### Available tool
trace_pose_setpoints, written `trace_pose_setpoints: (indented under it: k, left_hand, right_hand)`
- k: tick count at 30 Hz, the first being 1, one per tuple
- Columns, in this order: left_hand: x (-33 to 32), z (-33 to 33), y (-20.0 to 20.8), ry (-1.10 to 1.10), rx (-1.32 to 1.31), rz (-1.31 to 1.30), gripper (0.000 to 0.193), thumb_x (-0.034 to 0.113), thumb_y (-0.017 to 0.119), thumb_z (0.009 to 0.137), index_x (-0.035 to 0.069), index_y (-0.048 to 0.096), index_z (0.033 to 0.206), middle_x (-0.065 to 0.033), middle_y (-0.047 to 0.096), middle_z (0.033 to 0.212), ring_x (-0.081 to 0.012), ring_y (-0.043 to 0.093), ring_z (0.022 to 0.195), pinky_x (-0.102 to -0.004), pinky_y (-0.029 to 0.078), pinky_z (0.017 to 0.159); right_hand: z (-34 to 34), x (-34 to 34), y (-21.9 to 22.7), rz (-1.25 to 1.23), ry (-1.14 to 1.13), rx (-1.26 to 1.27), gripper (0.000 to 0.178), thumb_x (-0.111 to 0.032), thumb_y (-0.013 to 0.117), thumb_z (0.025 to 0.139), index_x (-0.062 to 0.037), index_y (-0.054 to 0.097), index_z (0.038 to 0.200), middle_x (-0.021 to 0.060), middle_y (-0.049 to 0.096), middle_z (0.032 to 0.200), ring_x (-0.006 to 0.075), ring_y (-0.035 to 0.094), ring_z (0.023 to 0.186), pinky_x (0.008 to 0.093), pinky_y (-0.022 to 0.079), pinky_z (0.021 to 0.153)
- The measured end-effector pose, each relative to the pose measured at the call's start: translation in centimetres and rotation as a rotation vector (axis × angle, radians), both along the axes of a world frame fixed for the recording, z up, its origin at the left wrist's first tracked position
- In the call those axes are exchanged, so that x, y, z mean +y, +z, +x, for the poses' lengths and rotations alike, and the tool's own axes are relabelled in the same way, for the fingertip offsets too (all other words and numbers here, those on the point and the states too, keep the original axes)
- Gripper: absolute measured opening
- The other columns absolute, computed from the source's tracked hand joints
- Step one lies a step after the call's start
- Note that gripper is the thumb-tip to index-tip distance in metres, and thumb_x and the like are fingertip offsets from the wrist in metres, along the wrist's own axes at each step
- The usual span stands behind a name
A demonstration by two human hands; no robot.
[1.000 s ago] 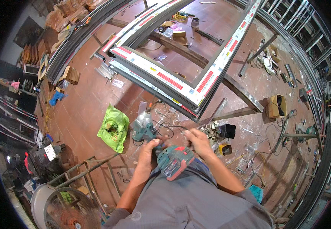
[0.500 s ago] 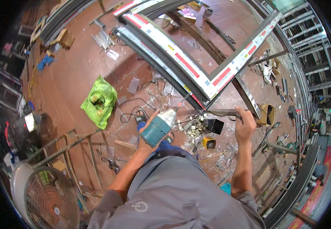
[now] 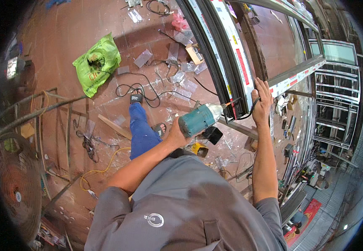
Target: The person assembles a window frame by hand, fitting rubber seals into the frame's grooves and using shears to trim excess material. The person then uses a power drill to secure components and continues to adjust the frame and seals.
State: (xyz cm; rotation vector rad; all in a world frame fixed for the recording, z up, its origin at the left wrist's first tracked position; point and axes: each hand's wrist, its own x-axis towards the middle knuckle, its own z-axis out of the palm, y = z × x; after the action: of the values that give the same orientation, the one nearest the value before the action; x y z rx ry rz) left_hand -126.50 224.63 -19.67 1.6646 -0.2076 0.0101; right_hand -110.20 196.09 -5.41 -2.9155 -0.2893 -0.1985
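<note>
My left hand point(image 3: 176, 134) is wrapped round a teal power drill point(image 3: 197, 120) with a pale metal nose. Its thin bit point(image 3: 230, 103) points right and reaches the near corner of a dark metal window frame point(image 3: 242, 62), which is covered in white and red protective film. Against that same corner, my right hand point(image 3: 262, 102) lies with fingers stretched out along the profile. A black curved strip point(image 3: 252, 109) loops beside its thumb; whether the hand pinches it cannot be made out. Below the corner, a black box point(image 3: 213, 134) and a yellow box point(image 3: 199, 149) sit on the floor.
A green plastic bag point(image 3: 97, 65) lies on the floor at left. Black cable point(image 3: 150, 85) trails near my feet, among clear plastic pieces. A metal rail structure point(image 3: 43, 111) and a fan point(image 3: 16, 188) stand at left. More frames point(image 3: 336, 104) are at far right.
The drill has moved right, its bit now at the frame corner. My right hand has gone up onto the corner and its fingers have straightened. The view has shifted and turned.
</note>
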Motion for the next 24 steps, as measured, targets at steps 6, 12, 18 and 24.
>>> trace_pose_setpoints:
  k: [6, 12, 18, 24]
  left_hand:
    - [-0.5, 0.6, 2.9, 0.01, 0.194, -0.262, 0.046, 0.021, 0.089, 0.084, 0.002, 0.069, 0.12, -0.012, 0.077, 0.11, -0.0221, 0.075, 0.098, -0.0364, 0.057, 0.091]
    - [-0.8, 0.5, 3.2, -0.03, 0.214, -0.223, 0.047, 0.021, 0.089, 0.084, 0.002, 0.068, 0.122, -0.0111, 0.077, 0.112, -0.0228, 0.075, 0.1, -0.0371, 0.057, 0.093]
    - [-1.4, -0.4, 1.0, -0.061, 0.11, -0.041, 0.054, 0.025, 0.088, 0.085, 0.005, 0.065, 0.129, -0.0092, 0.076, 0.118, -0.0247, 0.073, 0.108, -0.0383, 0.053, 0.1]
    - [-0.3, 1.5, -0.6, -0.051, 0.006, -0.147, 0.049, 0.026, 0.086, 0.083, 0.01, 0.07, 0.127, -0.0095, 0.077, 0.112, -0.0275, 0.073, 0.098, -0.0366, 0.056, 0.09]
  right_hand:
    - [0.0, -0.4, -0.6, 0.012, 0.033, -0.066, 0.044, -0.036, 0.052, 0.11, -0.0073, 0.067, 0.14, 0.0089, 0.062, 0.149, 0.0345, 0.045, 0.149, 0.047, 0.028, 0.124]
    - [-0.1, 0.0, -0.8, 0.021, 0.024, -0.102, 0.04, -0.031, 0.053, 0.11, -0.0055, 0.068, 0.136, 0.0094, 0.065, 0.145, 0.0352, 0.047, 0.147, 0.0472, 0.029, 0.123]
    - [0.1, -0.3, -1.2, 0.059, 0.044, -0.116, 0.037, -0.032, 0.056, 0.109, -0.0087, 0.069, 0.135, 0.0076, 0.064, 0.145, 0.0348, 0.047, 0.146, 0.0499, 0.028, 0.122]
    - [0.2, -0.9, -1.6, 0.07, 0.05, -0.102, 0.036, -0.029, 0.055, 0.109, -0.0076, 0.069, 0.134, 0.0095, 0.065, 0.142, 0.0355, 0.047, 0.146, 0.0488, 0.029, 0.121]
